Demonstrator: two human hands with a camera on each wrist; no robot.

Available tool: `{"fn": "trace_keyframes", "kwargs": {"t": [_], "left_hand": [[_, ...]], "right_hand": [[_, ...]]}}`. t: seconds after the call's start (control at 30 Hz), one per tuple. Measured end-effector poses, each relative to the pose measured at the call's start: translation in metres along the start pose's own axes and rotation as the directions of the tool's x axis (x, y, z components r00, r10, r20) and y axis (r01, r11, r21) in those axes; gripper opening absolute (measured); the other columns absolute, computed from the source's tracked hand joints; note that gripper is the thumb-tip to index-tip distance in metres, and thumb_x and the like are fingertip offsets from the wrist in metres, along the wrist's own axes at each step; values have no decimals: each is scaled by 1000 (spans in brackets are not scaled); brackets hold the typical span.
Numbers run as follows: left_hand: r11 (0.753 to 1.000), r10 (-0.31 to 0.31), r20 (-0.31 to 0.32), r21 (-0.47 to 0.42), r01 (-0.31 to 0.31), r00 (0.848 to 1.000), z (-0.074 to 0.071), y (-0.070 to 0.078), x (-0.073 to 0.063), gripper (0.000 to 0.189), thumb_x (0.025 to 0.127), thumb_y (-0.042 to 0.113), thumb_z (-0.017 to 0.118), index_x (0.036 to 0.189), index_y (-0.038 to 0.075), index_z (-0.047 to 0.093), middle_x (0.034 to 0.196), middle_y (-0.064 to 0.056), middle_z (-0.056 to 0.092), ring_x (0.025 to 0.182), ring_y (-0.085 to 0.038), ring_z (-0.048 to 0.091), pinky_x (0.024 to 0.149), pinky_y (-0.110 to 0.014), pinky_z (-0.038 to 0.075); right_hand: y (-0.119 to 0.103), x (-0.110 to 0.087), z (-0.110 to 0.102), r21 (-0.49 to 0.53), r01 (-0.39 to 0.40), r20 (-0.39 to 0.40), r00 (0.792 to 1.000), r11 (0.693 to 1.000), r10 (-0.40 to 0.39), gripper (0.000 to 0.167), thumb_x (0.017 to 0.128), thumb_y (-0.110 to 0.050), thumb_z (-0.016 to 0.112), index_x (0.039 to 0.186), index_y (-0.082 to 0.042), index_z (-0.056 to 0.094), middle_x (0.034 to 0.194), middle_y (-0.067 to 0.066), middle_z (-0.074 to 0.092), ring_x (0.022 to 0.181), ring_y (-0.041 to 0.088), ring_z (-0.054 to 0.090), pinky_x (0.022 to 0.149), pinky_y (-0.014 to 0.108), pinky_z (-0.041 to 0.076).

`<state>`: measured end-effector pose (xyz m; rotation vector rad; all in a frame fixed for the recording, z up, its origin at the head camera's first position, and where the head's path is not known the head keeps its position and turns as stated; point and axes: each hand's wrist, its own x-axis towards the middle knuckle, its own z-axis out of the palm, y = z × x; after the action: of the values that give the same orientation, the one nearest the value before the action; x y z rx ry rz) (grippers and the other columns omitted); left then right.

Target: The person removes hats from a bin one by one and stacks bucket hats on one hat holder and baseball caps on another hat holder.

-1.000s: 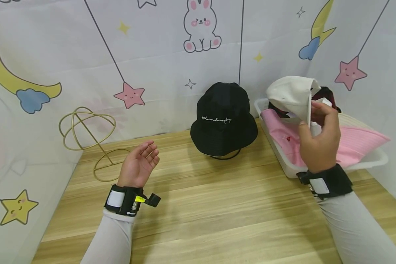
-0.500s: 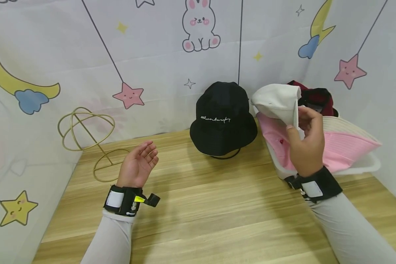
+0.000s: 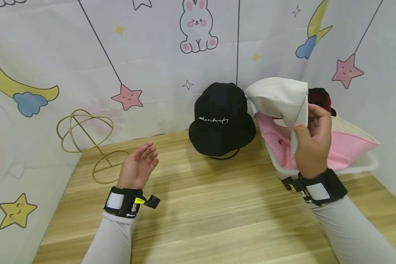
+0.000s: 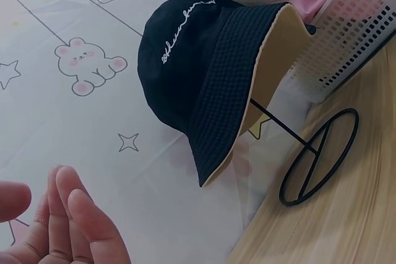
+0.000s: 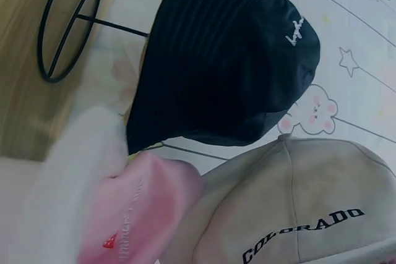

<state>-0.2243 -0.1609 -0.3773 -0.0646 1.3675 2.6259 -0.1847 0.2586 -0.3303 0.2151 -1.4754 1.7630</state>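
In the head view my right hand point(image 3: 313, 143) pinches the edge of a white cap point(image 3: 277, 93) between thumb and fingers, over the left part of a white basket point(image 3: 274, 157). Dark "COLORADO" lettering shows on the cap's crown point(image 5: 309, 183) in the right wrist view. My left hand point(image 3: 136, 167) is palm up with loosely bent fingers, holding nothing, beside a gold wire hat stand point(image 3: 104, 157). Between the hands, at the back, a black bucket hat point(image 3: 219, 106) with white script sits on a black wire stand point(image 4: 288, 127).
The basket holds a pink hat point(image 3: 277, 141) with a small red mark, a pink-and-cream hat point(image 3: 346, 146) and a dark red and black cap point(image 3: 321, 101). A printed cloth backdrop point(image 3: 165, 55) rises behind the wooden table point(image 3: 211, 216).
The white cap shifted left and dipped, then rose again and turned slightly in my right hand. The basket slid slightly left. My left hand has stayed in place.
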Motion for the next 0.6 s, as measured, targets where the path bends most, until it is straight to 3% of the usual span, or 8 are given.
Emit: {"fn": "trace_keyframes", "kwargs": {"t": [0.6], "left_hand": [[1000, 0, 28, 12, 0, 1000, 7, -3, -1, 20, 109, 22, 45, 111, 14, 64, 96, 4, 68, 89, -12, 62, 81, -24, 51]], "right_hand": [[-23, -2, 5, 134, 2, -87, 996, 991, 10, 43, 87, 10, 38, 126, -2, 51, 118, 16, 56, 109, 28, 55, 87, 33, 49]]}}
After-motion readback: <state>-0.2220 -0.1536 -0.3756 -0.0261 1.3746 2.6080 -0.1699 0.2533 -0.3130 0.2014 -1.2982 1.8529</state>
